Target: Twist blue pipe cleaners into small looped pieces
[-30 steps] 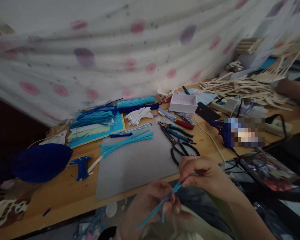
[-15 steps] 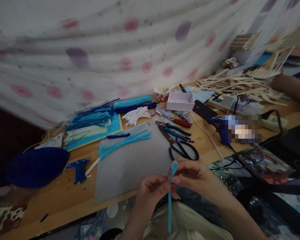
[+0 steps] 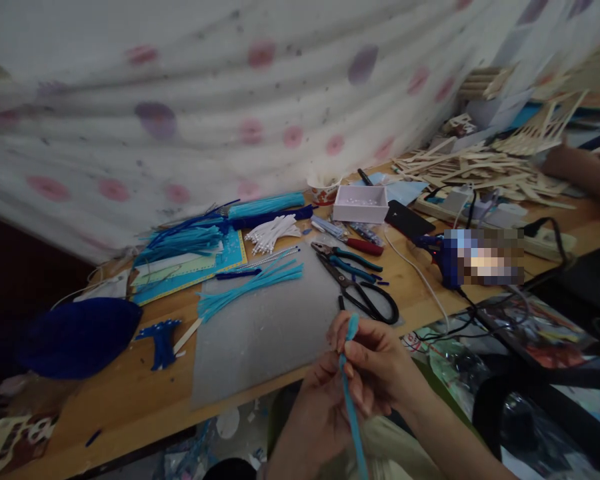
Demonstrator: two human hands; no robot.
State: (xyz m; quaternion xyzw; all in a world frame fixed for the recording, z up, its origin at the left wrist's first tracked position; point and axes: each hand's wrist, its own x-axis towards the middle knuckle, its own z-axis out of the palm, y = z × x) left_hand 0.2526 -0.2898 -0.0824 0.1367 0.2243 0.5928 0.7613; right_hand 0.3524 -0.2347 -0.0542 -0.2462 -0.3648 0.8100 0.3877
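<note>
A light blue pipe cleaner point(image 3: 353, 413) hangs down from between my two hands, over my lap at the table's front edge. My right hand point(image 3: 373, 357) pinches it near its folded upper end. Close against it, my left hand point(image 3: 323, 393) grips the stem just below the fold; some of its fingers are hidden. Beyond my hands lie black-handled scissors point(image 3: 365, 293) and blue-handled pliers point(image 3: 353, 260). A loose bunch of light blue pipe cleaners point(image 3: 253, 290) rests on the grey mat point(image 3: 260, 353).
A dark blue leaf-shaped piece point(image 3: 80, 337) and a blue bundle point(image 3: 164, 341) sit at left. White stems point(image 3: 273, 232), a white box point(image 3: 361, 203) and a phone point(image 3: 410, 219) stand farther back. A power strip point(image 3: 545, 247) and wooden sticks point(image 3: 460, 167) are at right, near another person's arm point(image 3: 580, 170).
My left hand has moved right, closer under my right hand. The pipe cleaner's loop has turned and looks narrower, and its tail now slants down to the right.
</note>
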